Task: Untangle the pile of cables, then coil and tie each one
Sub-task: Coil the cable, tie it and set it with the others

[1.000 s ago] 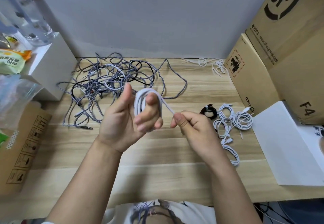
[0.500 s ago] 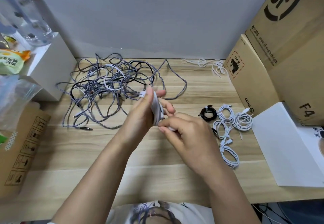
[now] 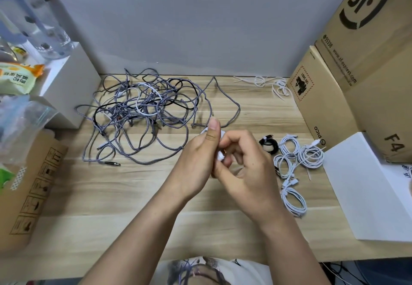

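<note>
A tangled pile of grey braided, black and white cables (image 3: 147,115) lies at the back left of the wooden desk (image 3: 111,195). Above the desk's middle, my left hand (image 3: 198,162) grips a coiled white cable (image 3: 219,155), mostly hidden between my palms. My right hand (image 3: 245,168) curls its fingers round the same coil from the right. Several tied white coils (image 3: 298,159) and one black coil (image 3: 269,145) lie to the right of my hands.
Loose white ties (image 3: 272,84) lie at the back right by the wall. Cardboard boxes (image 3: 334,97) and a white sheet (image 3: 367,184) line the right side. A white box (image 3: 69,88), snack packets and a brown box (image 3: 29,186) stand on the left.
The white coil was looped open over my left fingers with my right hand pulling its end. Now both hands have closed together round the bunched coil and dropped slightly toward the desk.
</note>
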Demonstrator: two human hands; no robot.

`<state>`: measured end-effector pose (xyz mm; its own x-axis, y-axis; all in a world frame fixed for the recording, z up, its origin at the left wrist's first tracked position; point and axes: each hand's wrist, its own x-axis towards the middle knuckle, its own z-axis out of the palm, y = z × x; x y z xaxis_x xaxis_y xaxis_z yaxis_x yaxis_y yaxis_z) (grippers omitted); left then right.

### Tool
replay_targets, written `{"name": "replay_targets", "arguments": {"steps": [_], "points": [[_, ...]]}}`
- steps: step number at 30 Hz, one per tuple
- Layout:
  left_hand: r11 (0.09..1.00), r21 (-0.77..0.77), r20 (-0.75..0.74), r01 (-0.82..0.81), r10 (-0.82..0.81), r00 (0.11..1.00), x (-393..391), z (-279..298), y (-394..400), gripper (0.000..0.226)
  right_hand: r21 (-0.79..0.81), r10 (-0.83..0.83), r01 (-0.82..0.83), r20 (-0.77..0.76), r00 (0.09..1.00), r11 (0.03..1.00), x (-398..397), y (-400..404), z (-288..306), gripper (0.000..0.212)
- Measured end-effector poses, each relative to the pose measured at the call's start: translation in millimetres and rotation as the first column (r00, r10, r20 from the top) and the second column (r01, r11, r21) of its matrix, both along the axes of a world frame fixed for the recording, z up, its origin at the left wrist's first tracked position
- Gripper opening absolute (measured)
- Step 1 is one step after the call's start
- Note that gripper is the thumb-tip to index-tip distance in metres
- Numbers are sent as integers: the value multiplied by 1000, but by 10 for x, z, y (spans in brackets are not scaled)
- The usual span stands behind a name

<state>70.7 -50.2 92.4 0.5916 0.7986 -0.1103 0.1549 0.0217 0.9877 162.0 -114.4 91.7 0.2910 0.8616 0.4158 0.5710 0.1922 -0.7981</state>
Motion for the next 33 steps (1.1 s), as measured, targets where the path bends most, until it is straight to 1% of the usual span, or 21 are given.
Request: {"name": "replay_targets", "arguments": {"steps": [2,3,4,5,6,7,8,10,11,12,14,16,18,19,20,22,24,27,29,31,33], "points": [[996,-60,27,62,-60,998,-22,40,-10,67,28,-45,43,71,996,999,50,4,27,44],[989,-95,51,115,-111,993,-27,66,-24,71,3,-31,31,72,997,1000,85,13,46,55],[975,-126,89,185,-175,981,-33,80,-40,76,-53,37,-35,36,999,998,123,15,57,65],[956,-151,136,252,-233,963,-33,78,-62,80,-122,145,-151,-55,988,981,151,20,77,71],[937,-176,177,303,-273,946,-38,81,-87,83,-172,250,-278,-170,953,945,170,21,89,72],[920,-201,200,337,-298,933,-49,89,-100,84,-198,308,-360,-249,918,912,184,18,95,69],[905,-221,208,364,-321,924,-63,81,-100,85,-214,322,-383,-268,908,899,193,12,98,63],[872,-246,222,424,-376,900,-83,77,-84,88,-213,321,-362,-206,925,907,195,1,119,47],[850,-257,241,459,-404,882,-91,84,-72,87,-197,324,-367,-219,920,909,183,-11,130,39],[824,-273,260,497,-435,862,-94,88,-54,85,-180,326,-383,-280,903,906,167,-16,141,32],[747,-337,307,573,-488,817,-96,104,-11,87,-156,324,-410,-394,860,899,151,-30,159,31],[639,-413,401,649,-513,759,-123,101,44,86,-149,323,-404,-387,864,902,153,-39,180,33],[534,-449,516,716,-499,696,-166,84,118,73,-165,310,-423,-458,833,891,164,-34,202,27],[515,-444,551,733,-488,677,-191,69,159,67,-177,285,-422,-507,814,889,191,-23,202,23],[528,-422,559,737,-488,670,-214,47,198,61,-181,250,-388,-511,822,904,226,-2,188,19],[607,-342,515,717,-517,684,-230,32,258,56,-177,162,-252,-407,899,951,299,55,163,16],[698,-293,452,654,-501,738,-196,56,286,48,-133,75,-144,-422,903,981,345,150,132,17],[841,-206,396,500,-396,829,-69,98,246,35,-42,-54,36,-566,823,998,335,323,115,15],[920,-130,355,369,-304,884,28,75,227,25,-27,-108,122,-683,723,992,317,455,102,18],[962,-85,328,258,-218,919,102,53,247,17,-59,-142,150,-762,632,987,303,587,88,21],[979,-50,333,196,-169,928,174,18,289,15,-94,-167,152,-790,589,984,320,718,59,24]]}}
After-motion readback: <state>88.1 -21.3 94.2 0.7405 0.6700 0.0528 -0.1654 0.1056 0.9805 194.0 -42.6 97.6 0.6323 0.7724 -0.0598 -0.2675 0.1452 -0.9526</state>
